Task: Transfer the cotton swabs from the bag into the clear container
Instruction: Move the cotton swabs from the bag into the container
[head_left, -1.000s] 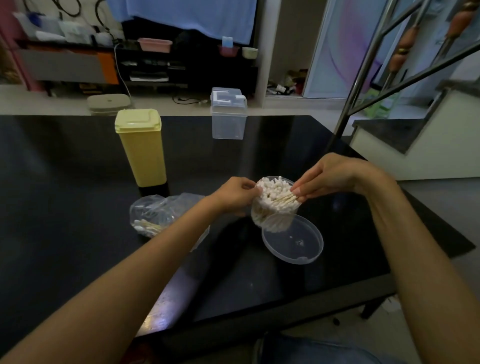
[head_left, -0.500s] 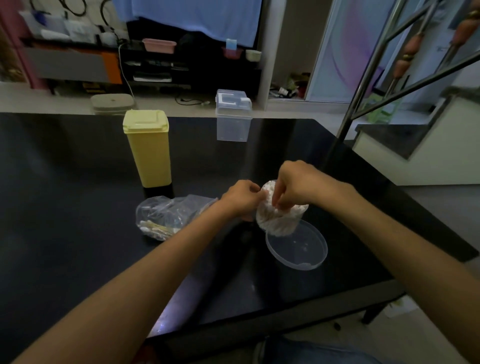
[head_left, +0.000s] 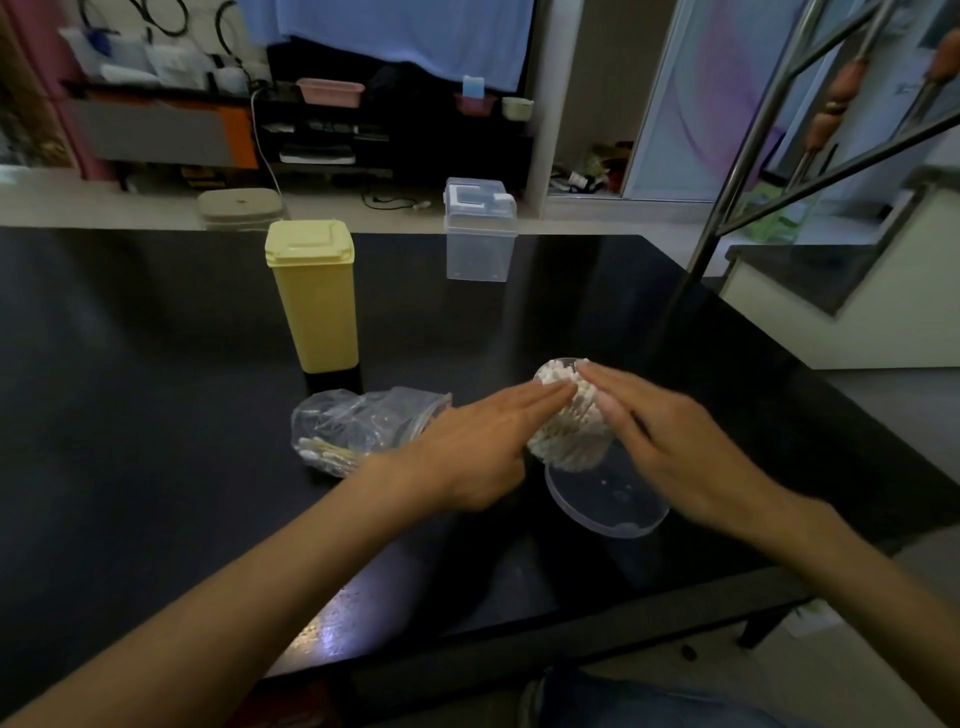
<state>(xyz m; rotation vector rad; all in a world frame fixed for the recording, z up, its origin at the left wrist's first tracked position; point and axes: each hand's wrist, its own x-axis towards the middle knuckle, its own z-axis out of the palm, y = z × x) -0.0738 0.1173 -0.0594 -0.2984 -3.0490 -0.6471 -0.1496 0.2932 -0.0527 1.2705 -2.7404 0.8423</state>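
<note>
Head view: clear container (head_left: 571, 447) packed with cotton swabs (head_left: 558, 376), centre of bench (head_left: 156, 364). Left hand (head_left: 478, 447) and right hand (head_left: 670, 436) flat, fingers (head_left: 545, 392) straight, together, pressing swab tops from both sides. Bag (head_left: 358, 431) just left; lid (head_left: 608, 499) nearer.

We see the clear container (head_left: 569, 415), a small round tub, standing upright on the black table (head_left: 156, 415) near its front right edge, packed full of cotton swabs (head_left: 563, 410) whose white tips crowd its open mouth. The bag (head_left: 358, 428), crumpled clear plastic, lies on its side to the container's left, a few swabs left at its closed end.
</note>
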